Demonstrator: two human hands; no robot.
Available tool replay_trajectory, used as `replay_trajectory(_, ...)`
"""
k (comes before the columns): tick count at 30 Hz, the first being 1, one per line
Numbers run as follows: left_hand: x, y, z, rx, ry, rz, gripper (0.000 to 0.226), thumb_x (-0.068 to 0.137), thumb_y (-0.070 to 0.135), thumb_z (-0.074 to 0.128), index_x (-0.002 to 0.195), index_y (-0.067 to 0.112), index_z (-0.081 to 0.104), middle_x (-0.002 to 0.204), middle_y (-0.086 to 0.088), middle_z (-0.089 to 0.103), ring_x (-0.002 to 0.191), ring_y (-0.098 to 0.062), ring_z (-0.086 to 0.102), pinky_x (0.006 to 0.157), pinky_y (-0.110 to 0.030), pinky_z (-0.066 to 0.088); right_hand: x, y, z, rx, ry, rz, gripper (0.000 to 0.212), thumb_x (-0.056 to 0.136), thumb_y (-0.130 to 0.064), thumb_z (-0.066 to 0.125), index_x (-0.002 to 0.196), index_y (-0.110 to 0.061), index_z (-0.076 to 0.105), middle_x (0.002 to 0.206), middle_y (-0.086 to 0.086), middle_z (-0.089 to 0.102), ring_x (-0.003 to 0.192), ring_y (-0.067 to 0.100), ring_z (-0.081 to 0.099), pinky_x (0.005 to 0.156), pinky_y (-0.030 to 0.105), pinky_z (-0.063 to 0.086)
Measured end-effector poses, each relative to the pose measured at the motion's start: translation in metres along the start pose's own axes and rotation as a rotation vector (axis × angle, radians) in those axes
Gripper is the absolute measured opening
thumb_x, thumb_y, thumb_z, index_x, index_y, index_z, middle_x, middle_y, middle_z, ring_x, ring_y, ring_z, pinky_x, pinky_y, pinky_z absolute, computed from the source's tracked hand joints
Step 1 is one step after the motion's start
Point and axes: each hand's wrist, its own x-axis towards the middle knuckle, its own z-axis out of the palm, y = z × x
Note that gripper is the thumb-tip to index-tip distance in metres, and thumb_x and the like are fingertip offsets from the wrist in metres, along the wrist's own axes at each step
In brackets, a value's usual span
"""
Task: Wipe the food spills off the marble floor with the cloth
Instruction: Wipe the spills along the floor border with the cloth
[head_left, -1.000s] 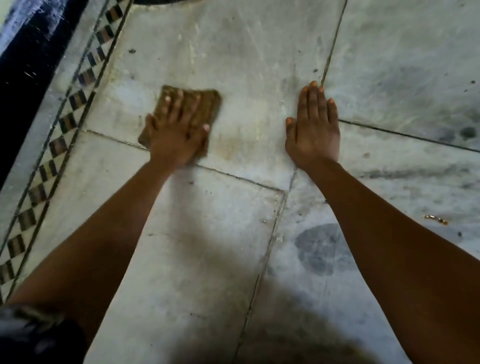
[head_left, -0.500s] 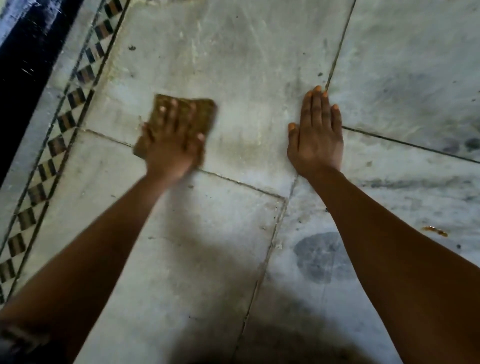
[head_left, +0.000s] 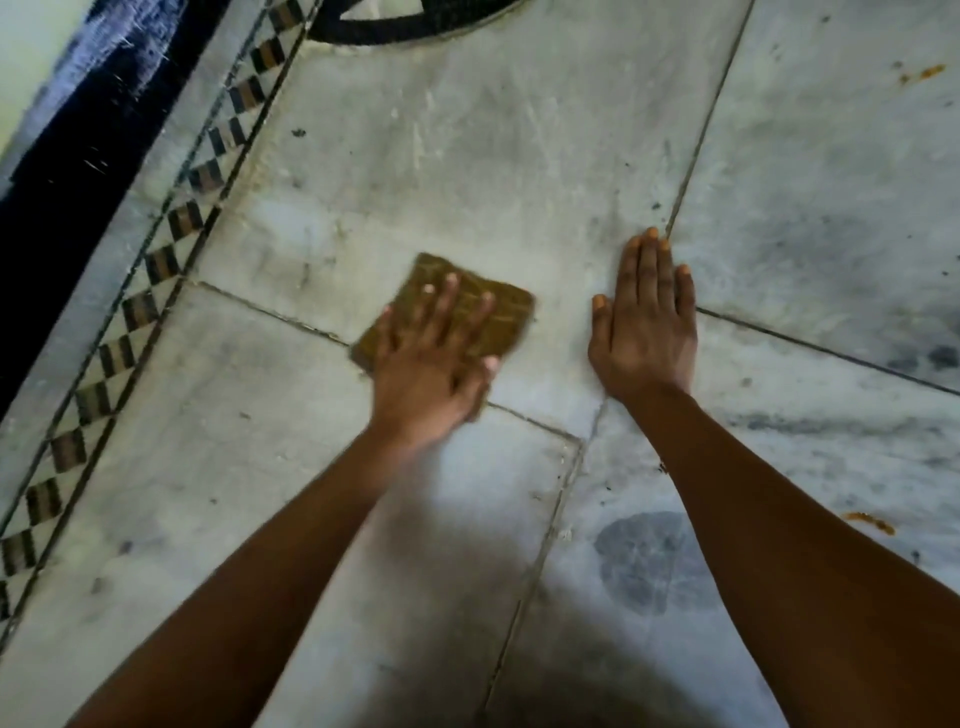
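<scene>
Cloth (head_left: 498, 317): a folded, roughly square pad, olive-brown with a faint woven texture and paler flecks, lying flat on the floor (head_left: 467, 156) across a dark joint between two marble slabs. Nearest the camera, both bare forearms reach forward over grey-veined marble, with a round dark patch (head_left: 649, 561) in the slab between them. An orange spill (head_left: 870, 521) lies just beside the right forearm, on its outer side. The left hand (head_left: 431, 369) presses down on the cloth with straight, spread fingers, covering its near half; nothing is curled round it, and the hand is slightly blurred. The right hand (head_left: 644, 327) lies flat on bare marble just beside the cloth, not touching it, fingers straight and close together, tips at a slab joint. Farther off, a checkered border (head_left: 156, 270) runs diagonally along the left, and a second orange spill (head_left: 924, 73) marks the far right slab.
</scene>
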Motion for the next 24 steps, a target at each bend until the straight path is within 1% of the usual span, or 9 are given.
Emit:
replay_trajectory(4, 0.058, -0.075, -0.018, -0.001, 0.007, -0.342, 0.062, 0.091, 0.052, 0.022, 0.148, 0.032, 0.008, 0.158, -0.004, 0.008, 0.145, -0.026, 0.004, 0.113, -0.055, 0.0, 0.0, 0.0, 0.002, 0.008, 0.019, 0.006, 0.062, 0.095, -0.033, 0.02, 0.148, -0.001, 0.013, 0.156, 0.016, 0.012, 0.145, 0.026, 0.01, 0.116, 0.036, 0.001)
replay_trajectory(6, 0.105, -0.088, -0.029, -0.061, -0.004, -0.488, 0.059, 0.097, 0.048, 0.025, 0.15, 0.029, 0.009, 0.159, -0.003, 0.005, 0.146, -0.026, 0.0, 0.114, -0.055, -0.001, 0.0, -0.001, 0.002, 0.013, 0.035, 0.008, 0.063, 0.094, -0.035, 0.017, 0.147, -0.001, 0.015, 0.155, 0.017, 0.014, 0.144, 0.027, 0.012, 0.116, 0.036, 0.002)
replay_trajectory(8, 0.148, -0.083, -0.034, -0.11, -0.027, -0.547, 0.056, 0.099, 0.042, 0.026, 0.15, 0.027, 0.008, 0.159, -0.004, 0.004, 0.145, -0.028, -0.002, 0.114, -0.055, 0.0, -0.001, -0.001, 0.002, 0.015, 0.031, 0.014, 0.064, 0.093, -0.036, 0.015, 0.148, -0.001, 0.015, 0.155, 0.017, 0.014, 0.144, 0.027, 0.012, 0.116, 0.036, 0.002)
replay_trajectory(10, 0.18, -0.057, -0.031, -0.124, -0.043, -0.495, 0.056, 0.099, 0.041, 0.026, 0.15, 0.026, 0.009, 0.159, -0.004, 0.005, 0.145, -0.03, -0.002, 0.114, -0.057, 0.002, 0.0, -0.001, 0.001, 0.009, 0.033, 0.016, 0.064, 0.093, -0.036, 0.015, 0.147, -0.001, 0.016, 0.155, 0.017, 0.015, 0.144, 0.027, 0.013, 0.116, 0.037, 0.003)
replay_trajectory(13, 0.188, 0.007, -0.016, -0.085, -0.049, -0.294, 0.055, 0.097, 0.039, 0.029, 0.149, 0.028, 0.015, 0.159, -0.001, 0.007, 0.145, -0.028, 0.002, 0.113, -0.06, 0.004, 0.0, -0.002, 0.001, 0.008, 0.048, 0.018, 0.063, 0.093, -0.035, 0.019, 0.146, 0.0, 0.022, 0.153, 0.018, 0.021, 0.142, 0.028, 0.019, 0.115, 0.038, 0.007)
replay_trajectory(16, 0.138, 0.056, -0.003, -0.024, -0.009, -0.049, 0.054, 0.094, 0.042, 0.027, 0.147, 0.031, 0.022, 0.158, 0.001, 0.015, 0.145, -0.024, 0.009, 0.111, -0.057, 0.0, 0.001, -0.002, 0.001, -0.009, 0.048, 0.028, 0.063, 0.092, -0.035, 0.022, 0.146, -0.001, 0.023, 0.153, 0.018, 0.022, 0.142, 0.029, 0.021, 0.114, 0.039, 0.006)
replay_trajectory(19, 0.074, 0.04, 0.001, -0.038, 0.001, 0.113, 0.055, 0.09, 0.046, 0.028, 0.144, 0.034, 0.031, 0.153, 0.0, 0.029, 0.142, -0.026, 0.022, 0.111, -0.055, 0.007, 0.0, -0.002, 0.001, -0.009, 0.034, 0.047, 0.064, 0.092, -0.036, 0.021, 0.146, -0.002, 0.022, 0.154, 0.018, 0.019, 0.143, 0.028, 0.018, 0.115, 0.039, 0.005)
replay_trajectory(21, 0.053, 0.0, 0.0, 0.018, 0.025, 0.046, 0.055, 0.09, 0.048, 0.03, 0.143, 0.035, 0.03, 0.153, -0.005, 0.029, 0.141, -0.032, 0.022, 0.11, -0.058, 0.011, 0.0, -0.001, 0.002, -0.016, 0.026, 0.044, 0.065, 0.092, -0.036, 0.02, 0.147, -0.003, 0.019, 0.155, 0.017, 0.017, 0.144, 0.028, 0.015, 0.115, 0.038, 0.003)
replay_trajectory(24, 0.069, -0.058, -0.015, 0.027, 0.03, -0.257, 0.062, 0.087, 0.055, 0.026, 0.145, 0.034, 0.027, 0.157, -0.013, 0.012, 0.142, -0.042, 0.008, 0.109, -0.062, 0.004, 0.001, -0.001, 0.003, -0.01, 0.027, 0.04, 0.064, 0.093, -0.036, 0.019, 0.147, -0.003, 0.017, 0.155, 0.017, 0.015, 0.144, 0.028, 0.014, 0.115, 0.038, 0.001)
